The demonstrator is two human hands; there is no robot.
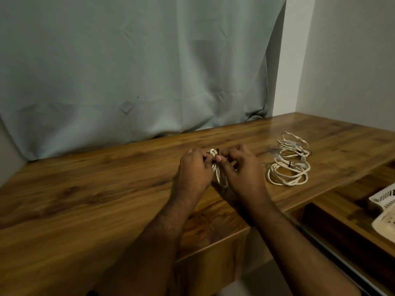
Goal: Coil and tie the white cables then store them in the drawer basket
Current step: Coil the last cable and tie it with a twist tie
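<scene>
White cable (219, 178), gathered into a small coil, is held just above the wooden desk (85, 189), at the middle of its near part, so that both hands can work on the bundle. The coil is gripped by the left hand (192, 171), fingers curled round its left side, apparently to keep the loops from springing apart. The upper end of the coil is pinched by the right hand (241, 169), where a small dark tie (215, 157) is seen between the fingertips of the two hands. It is judged that the tie is being twisted or fastened round the coil; whether it is already closed cannot be determined, as the spot is covered by the fingers.

Right of the held coil, on the desk top and well apart from the hands, two further cable coils (288, 161) are laid one beyond the other, touching. A dark tie is visible on the nearer one, so these are judged finished and set aside toward the storage side.

At the right edge of the desk, below its top, an open drawer (342, 212) is seen with white baskets (384, 197) partly in view, placed ready to receive the coils.

Beyond the desk, a grey-green curtain (139, 71) hangs against the wall.
</scene>
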